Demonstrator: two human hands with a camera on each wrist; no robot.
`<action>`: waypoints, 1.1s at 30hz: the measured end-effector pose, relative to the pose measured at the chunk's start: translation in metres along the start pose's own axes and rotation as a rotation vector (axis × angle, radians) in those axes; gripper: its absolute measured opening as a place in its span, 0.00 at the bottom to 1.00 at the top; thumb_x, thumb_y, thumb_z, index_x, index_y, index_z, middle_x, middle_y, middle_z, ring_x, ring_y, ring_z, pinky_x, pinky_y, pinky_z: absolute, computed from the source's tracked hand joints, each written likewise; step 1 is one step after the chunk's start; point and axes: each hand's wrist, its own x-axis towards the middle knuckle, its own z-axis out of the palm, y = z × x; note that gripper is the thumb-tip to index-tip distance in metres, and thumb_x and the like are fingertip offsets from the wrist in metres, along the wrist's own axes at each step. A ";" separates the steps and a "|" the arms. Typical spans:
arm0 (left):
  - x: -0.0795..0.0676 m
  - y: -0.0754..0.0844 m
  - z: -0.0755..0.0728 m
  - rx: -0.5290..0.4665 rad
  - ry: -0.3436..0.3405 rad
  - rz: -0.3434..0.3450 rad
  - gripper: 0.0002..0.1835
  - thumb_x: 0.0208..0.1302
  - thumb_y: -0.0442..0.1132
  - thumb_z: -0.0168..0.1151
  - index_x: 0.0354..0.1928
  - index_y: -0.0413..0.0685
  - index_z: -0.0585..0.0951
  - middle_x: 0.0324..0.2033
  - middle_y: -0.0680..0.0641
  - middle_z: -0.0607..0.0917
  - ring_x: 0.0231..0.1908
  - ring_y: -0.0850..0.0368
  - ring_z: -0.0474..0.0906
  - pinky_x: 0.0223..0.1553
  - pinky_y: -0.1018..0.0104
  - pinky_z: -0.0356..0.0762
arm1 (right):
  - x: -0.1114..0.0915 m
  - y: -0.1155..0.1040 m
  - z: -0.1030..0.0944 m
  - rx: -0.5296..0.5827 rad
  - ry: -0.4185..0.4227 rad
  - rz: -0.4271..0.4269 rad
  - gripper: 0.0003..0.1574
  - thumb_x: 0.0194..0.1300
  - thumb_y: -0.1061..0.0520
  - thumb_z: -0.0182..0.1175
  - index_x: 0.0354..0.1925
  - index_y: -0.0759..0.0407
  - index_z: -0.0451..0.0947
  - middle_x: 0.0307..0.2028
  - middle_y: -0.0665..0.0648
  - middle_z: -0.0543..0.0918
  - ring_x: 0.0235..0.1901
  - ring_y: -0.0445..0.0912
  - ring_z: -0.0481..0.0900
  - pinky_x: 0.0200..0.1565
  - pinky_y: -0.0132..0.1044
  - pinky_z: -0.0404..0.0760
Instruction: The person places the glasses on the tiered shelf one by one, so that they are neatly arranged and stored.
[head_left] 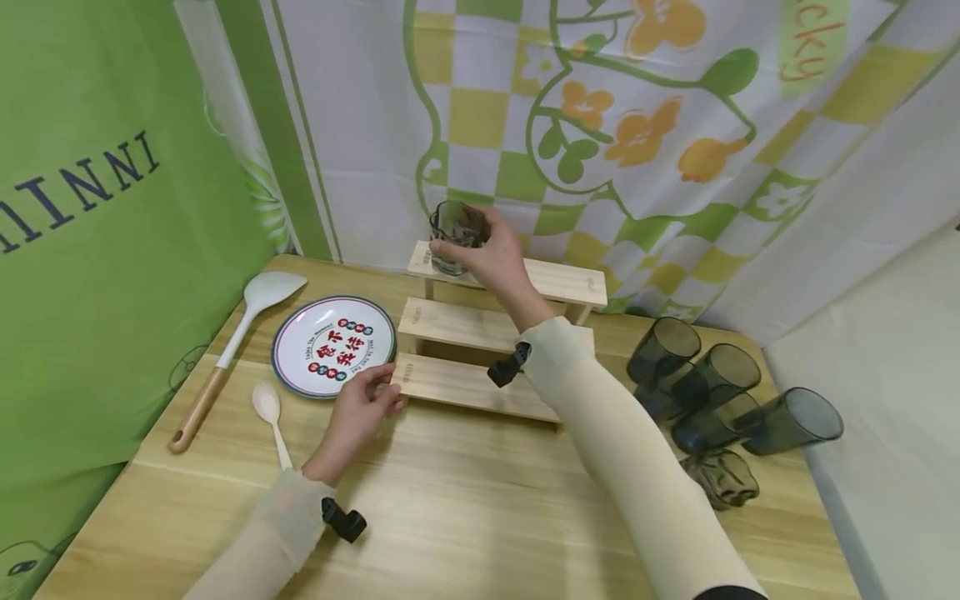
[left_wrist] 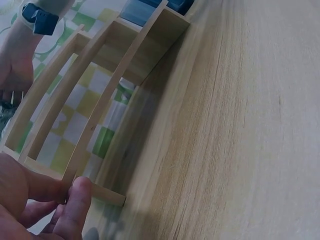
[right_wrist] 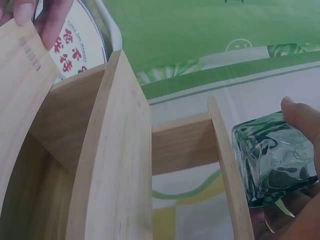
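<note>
A three-step wooden rack [head_left: 480, 387] stands on the table near the curtain. My right hand [head_left: 497, 254] grips a wavy dark glass [head_left: 448, 260] at the left end of the top step. In the right wrist view the glass [right_wrist: 272, 155] has its base against or very close to that step; I cannot tell whether it bears weight. My left hand [head_left: 363, 404] pinches the left end of the lowest step, thumb and fingers on its edge, as the left wrist view also shows the left hand [left_wrist: 50, 200].
Left of the rack lie a white plate [head_left: 292, 342] with red lettering, a white spatula [head_left: 236, 333] with a wooden handle, and a pale spoon [head_left: 267, 406]. Several dark glasses [head_left: 723, 371] stand at the right, with a wavy glass [head_left: 723, 481] nearer me.
</note>
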 end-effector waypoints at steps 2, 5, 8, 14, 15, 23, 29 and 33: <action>0.000 0.001 0.002 -0.001 -0.002 -0.007 0.22 0.69 0.22 0.59 0.65 0.27 0.73 0.50 0.33 0.75 0.39 0.48 0.84 0.46 0.63 0.89 | 0.001 -0.001 0.002 -0.030 0.010 0.012 0.59 0.47 0.35 0.81 0.72 0.43 0.66 0.62 0.45 0.74 0.61 0.42 0.71 0.62 0.39 0.77; 0.000 0.001 0.005 -0.005 -0.002 -0.009 0.23 0.68 0.21 0.60 0.64 0.28 0.73 0.50 0.33 0.75 0.39 0.49 0.84 0.46 0.62 0.90 | 0.003 -0.003 0.004 -0.056 0.023 0.021 0.60 0.45 0.34 0.81 0.72 0.42 0.66 0.62 0.45 0.74 0.60 0.43 0.71 0.62 0.39 0.78; 0.000 0.001 0.006 -0.010 -0.004 -0.007 0.23 0.68 0.21 0.60 0.64 0.28 0.73 0.50 0.33 0.75 0.39 0.49 0.83 0.46 0.62 0.90 | 0.005 -0.002 0.007 -0.072 0.020 0.018 0.60 0.46 0.34 0.81 0.72 0.44 0.66 0.61 0.45 0.75 0.59 0.42 0.72 0.61 0.38 0.78; 0.000 0.000 0.003 -0.016 0.004 -0.016 0.23 0.68 0.21 0.60 0.64 0.26 0.72 0.50 0.33 0.75 0.40 0.48 0.84 0.46 0.62 0.90 | 0.006 -0.006 0.013 -0.164 0.009 0.030 0.66 0.46 0.30 0.78 0.76 0.45 0.60 0.65 0.49 0.73 0.62 0.46 0.71 0.63 0.41 0.77; 0.000 0.000 0.002 -0.018 0.005 -0.013 0.23 0.69 0.21 0.59 0.64 0.26 0.72 0.51 0.32 0.75 0.40 0.47 0.84 0.46 0.62 0.89 | 0.005 -0.007 0.013 -0.179 0.003 0.032 0.68 0.46 0.29 0.78 0.77 0.44 0.58 0.66 0.50 0.71 0.63 0.47 0.70 0.64 0.42 0.76; 0.001 0.000 0.003 -0.014 0.002 -0.018 0.22 0.70 0.22 0.59 0.65 0.25 0.72 0.51 0.31 0.76 0.41 0.45 0.84 0.47 0.61 0.89 | -0.028 0.005 -0.031 -0.099 0.044 -0.089 0.63 0.53 0.31 0.75 0.78 0.42 0.55 0.70 0.48 0.67 0.68 0.44 0.64 0.69 0.43 0.70; 0.000 0.002 0.005 0.008 0.012 -0.042 0.23 0.71 0.23 0.59 0.66 0.28 0.71 0.52 0.32 0.76 0.41 0.49 0.85 0.47 0.64 0.89 | -0.098 0.020 -0.094 -0.095 0.158 -0.240 0.48 0.63 0.52 0.74 0.74 0.54 0.63 0.68 0.55 0.71 0.66 0.49 0.68 0.71 0.47 0.68; -0.001 0.003 0.005 0.017 0.008 -0.046 0.23 0.71 0.24 0.59 0.66 0.27 0.71 0.52 0.32 0.76 0.40 0.49 0.85 0.47 0.63 0.89 | -0.156 0.018 -0.132 -0.142 0.214 -0.248 0.42 0.63 0.65 0.72 0.71 0.66 0.65 0.66 0.65 0.72 0.65 0.59 0.69 0.70 0.57 0.69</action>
